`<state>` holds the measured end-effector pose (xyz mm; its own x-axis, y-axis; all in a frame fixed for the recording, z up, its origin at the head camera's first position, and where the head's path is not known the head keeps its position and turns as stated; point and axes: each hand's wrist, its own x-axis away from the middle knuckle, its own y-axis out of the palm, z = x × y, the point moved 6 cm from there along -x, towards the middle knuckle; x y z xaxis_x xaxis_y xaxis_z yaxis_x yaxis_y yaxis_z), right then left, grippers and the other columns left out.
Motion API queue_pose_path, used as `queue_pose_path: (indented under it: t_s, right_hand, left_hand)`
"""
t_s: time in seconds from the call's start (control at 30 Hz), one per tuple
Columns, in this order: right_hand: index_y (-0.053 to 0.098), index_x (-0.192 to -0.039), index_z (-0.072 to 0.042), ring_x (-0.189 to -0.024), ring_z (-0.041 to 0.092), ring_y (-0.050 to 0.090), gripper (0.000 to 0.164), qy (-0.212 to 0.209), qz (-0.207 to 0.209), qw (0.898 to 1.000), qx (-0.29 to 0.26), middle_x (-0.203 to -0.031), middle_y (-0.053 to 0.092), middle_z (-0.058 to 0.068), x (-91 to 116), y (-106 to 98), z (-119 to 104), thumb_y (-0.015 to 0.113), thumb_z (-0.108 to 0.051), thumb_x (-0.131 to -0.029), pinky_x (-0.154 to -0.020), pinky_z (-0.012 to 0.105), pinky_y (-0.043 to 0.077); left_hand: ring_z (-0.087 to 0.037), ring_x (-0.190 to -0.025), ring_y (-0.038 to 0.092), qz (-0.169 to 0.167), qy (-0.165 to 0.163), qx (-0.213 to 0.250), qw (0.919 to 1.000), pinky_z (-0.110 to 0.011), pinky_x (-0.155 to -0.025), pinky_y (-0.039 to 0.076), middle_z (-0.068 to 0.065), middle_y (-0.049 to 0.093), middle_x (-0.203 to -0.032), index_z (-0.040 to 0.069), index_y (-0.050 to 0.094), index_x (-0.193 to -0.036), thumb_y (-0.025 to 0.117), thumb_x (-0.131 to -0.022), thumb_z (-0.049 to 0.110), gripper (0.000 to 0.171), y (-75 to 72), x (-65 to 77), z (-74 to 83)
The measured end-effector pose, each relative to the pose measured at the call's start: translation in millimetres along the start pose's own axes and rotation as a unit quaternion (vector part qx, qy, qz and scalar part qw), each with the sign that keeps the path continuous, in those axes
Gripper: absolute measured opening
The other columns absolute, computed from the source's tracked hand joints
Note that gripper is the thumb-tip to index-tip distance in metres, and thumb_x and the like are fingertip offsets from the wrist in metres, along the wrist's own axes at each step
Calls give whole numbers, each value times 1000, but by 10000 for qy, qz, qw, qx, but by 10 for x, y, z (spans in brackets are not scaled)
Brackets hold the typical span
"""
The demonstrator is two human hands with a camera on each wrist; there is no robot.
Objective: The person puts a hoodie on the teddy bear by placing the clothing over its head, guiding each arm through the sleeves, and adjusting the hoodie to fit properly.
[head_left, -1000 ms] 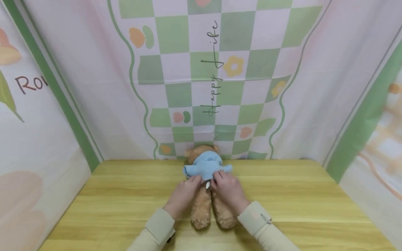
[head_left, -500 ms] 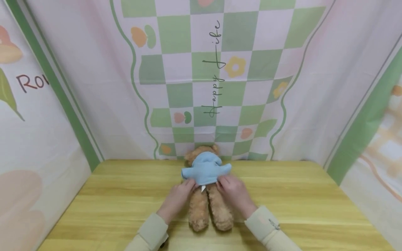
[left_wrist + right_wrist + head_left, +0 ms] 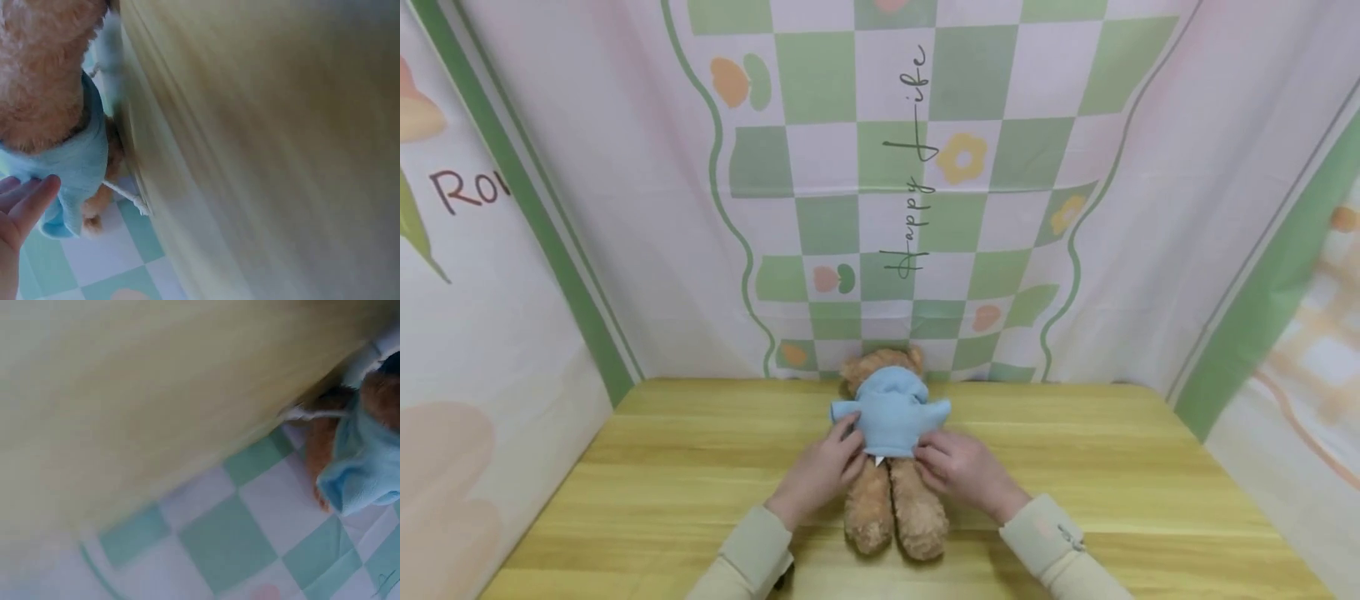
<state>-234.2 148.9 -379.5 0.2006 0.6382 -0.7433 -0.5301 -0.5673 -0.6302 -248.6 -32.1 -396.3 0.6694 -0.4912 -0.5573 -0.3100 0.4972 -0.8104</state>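
A brown teddy bear (image 3: 870,508) lies lengthwise on the wooden table, head toward the back wall and legs toward me. It wears a light blue hoodie (image 3: 891,421), and a small white tag (image 3: 879,460) sticks out below the hem. My left hand (image 3: 823,467) touches the hoodie's left side just under the sleeve; in the left wrist view its fingers (image 3: 37,200) lie nearly straight against the cloth. With bent fingers, my right hand (image 3: 962,467) pinches the hem's right corner; the right wrist view leaves this hand out. A white drawstring (image 3: 315,414) hangs from the hoodie near the tabletop.
The wooden table (image 3: 715,467) ends at a back curtain (image 3: 820,225) printed with green and white checks. Printed cloth walls (image 3: 497,333) stand on both sides. The bear's head (image 3: 880,360) is right at the back curtain.
The hoodie's hem has come down toward the legs, covering more of the bear's lower body. My left hand has let go of the hem and shifted to its side; the right has moved slightly outward.
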Motion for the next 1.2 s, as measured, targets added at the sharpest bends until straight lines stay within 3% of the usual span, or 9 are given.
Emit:
queue_pose_path:
  t_s: [0.13, 0.2, 0.33, 0.4, 0.5, 0.7, 0.93, 1.07, 1.2]
  right_hand:
    - [67, -84, -7, -81, 21, 65, 32, 1789, 58, 9822, -572, -92, 66, 9, -105, 14, 217, 46, -25, -99, -70, 33, 55]
    - [67, -96, -4, -93, 28, 65, 26, 3098, -145, 9435, -1170, -103, 66, 13, -159, 68, 387, 48, -22, -100, -78, 40, 55]
    - [54, -127, -1, -110, 34, 60, 33, 4974, -838, 8398, -2009, -128, 56, 19, -221, 263, 660, 48, -19, -101, -90, 46, 52]
    - [47, -136, 0, -113, 36, 59, 40, 5322, -1219, 8111, -2098, -135, 51, 22, -256, 353, 743, 47, -19, -101, -90, 47, 51]
    - [44, -139, 2, -112, 35, 58, 46, 5376, -1696, 7993, -2081, -134, 52, 23, -305, 450, 818, 51, -20, -99, -89, 46, 51]
    - [64, -96, 3, -68, 20, 51, 22, 4996, -2138, 8136, -2068, -79, 58, 12, -370, 548, 892, 62, -19, -93, -61, 30, 42]
    - [61, -88, -3, -94, 33, 62, 14, 4074, -1343, 8885, -1627, -95, 63, 17, -492, 471, 821, 66, 7, -78, -81, 45, 52]
    - [54, -80, -5, -88, 30, 64, 21, 3817, -947, 9043, -1662, -88, 63, 13, -467, 431, 761, 62, 14, -76, -76, 42, 53]
    - [48, -74, -8, -74, 19, 51, 31, 3220, -656, 9367, -1210, -79, 52, 6, -453, 384, 675, 60, 21, -72, -64, 31, 45]
  left_hand:
    - [-21, -82, 68, -235, 86, 140, 9996, -24, -64, 54, -23, 57, -127, 13, 56, -90, 61, -92, 17, 6, 9, -16, -24]
    - [-22, -90, 68, -337, 127, 157, 9992, -26, -68, 56, -21, 56, -128, 14, 57, -91, 61, -93, 20, 8, 4, -31, -32]
    - [-22, -98, 67, -499, -197, 461, 9975, -31, -79, 57, -14, 62, -121, 12, 60, -100, 56, -96, 27, 16, -21, -104, -84]
    - [-20, -94, 67, -408, -541, 552, 9962, -32, -77, 56, -9, 67, -111, 11, 61, -103, 54, -97, 29, 20, -51, -174, -137]
    - [-16, -83, 66, -174, -1028, 513, 9932, -30, -70, 55, -3, 69, -94, 10, 63, -103, 52, -98, 25, 18, -112, -316, -236]
    - [-22, -89, 66, -236, -1455, 589, 9873, -35, -76, 55, -7, 70, -98, 8, 66, -103, 58, -95, 15, 13, -131, -630, -420]
    - [-25, -105, 64, -929, -1101, 583, 9878, -39, -90, 52, -9, 68, -113, 8, 65, -117, 62, -92, 15, 26, 18, -858, -406]
    - [-24, -106, 64, -1263, -789, 667, 9866, -38, -90, 52, -8, 68, -115, 9, 64, -118, 59, -94, 14, 25, 100, -882, -360]
    - [-20, -94, 66, -730, -421, 426, 9955, -33, -80, 54, -6, 69, -103, 10, 65, -104, 60, -94, 14, 12, 94, -811, -306]
